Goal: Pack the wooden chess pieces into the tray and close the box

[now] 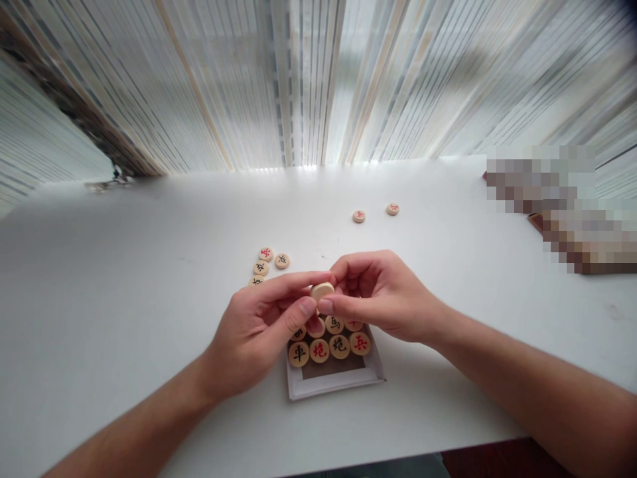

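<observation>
Striped curtain (308, 79) behind, white desk (124, 299) below. Right hand (388, 292) and left hand (259, 332) meet above the tray (331, 384), with fingers (302, 308) of both grasping one piece (322, 291). It is raised over the tray, tilted, blank side showing; any marking is hidden. The edge pinch probably leaves that face clear and lets both thumbs steer it. Tray pieces (319, 350) lie flat, side by side in rows, marked red or black; the rim likely keeps them from sliding off. The back of the tray is hidden by hands. Loose pieces (282, 261) cluster just beyond the left hand, likely within easy reach; two far pieces (359, 216) sit apart toward the curtain.
</observation>
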Demonstrator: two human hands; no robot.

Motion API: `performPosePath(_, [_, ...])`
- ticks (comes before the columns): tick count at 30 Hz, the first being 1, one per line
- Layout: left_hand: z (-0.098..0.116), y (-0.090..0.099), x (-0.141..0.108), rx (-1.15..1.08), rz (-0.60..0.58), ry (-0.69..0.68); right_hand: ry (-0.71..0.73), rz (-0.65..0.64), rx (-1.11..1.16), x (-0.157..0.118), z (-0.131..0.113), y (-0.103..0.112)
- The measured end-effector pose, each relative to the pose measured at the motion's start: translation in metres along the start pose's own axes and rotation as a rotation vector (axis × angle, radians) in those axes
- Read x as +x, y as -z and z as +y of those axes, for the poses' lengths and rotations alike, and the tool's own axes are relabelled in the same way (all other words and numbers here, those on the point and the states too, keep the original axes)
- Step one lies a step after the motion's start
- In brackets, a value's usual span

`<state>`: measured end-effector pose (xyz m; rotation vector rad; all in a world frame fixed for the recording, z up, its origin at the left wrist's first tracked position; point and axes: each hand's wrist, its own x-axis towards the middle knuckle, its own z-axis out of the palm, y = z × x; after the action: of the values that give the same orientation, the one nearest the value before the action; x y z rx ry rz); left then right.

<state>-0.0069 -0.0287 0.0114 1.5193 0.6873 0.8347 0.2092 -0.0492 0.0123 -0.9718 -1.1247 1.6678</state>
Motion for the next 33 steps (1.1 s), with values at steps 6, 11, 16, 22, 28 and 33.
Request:
performPosePath(6, [-0.005,0.001,0.004,-0.164,0.036,0.0,0.229,0.031,-0.225,-0.001,0.001,0.0])
performPosePath(11, [-0.004,0.001,0.005,-0.243,0.055,0.04,0.428,0.099,-0.412,-0.002,0.005,0.001])
performPosePath(16, [-0.003,0.0,0.006,-0.283,0.125,0.039,0.492,0.102,-0.46,-0.002,0.009,0.004])
performPosePath(22, [-0.002,0.002,0.008,-0.325,0.135,0.08,0.591,0.102,-0.574,-0.003,0.008,0.005])
performPosePath(28, [-0.006,0.006,0.008,-0.357,0.109,0.141,0.756,0.032,-0.697,-0.003,0.009,0.005])
performPosePath(33, [-0.01,0.008,0.008,-0.379,0.137,0.147,0.744,0.148,-0.759,-0.006,0.013,0.003])
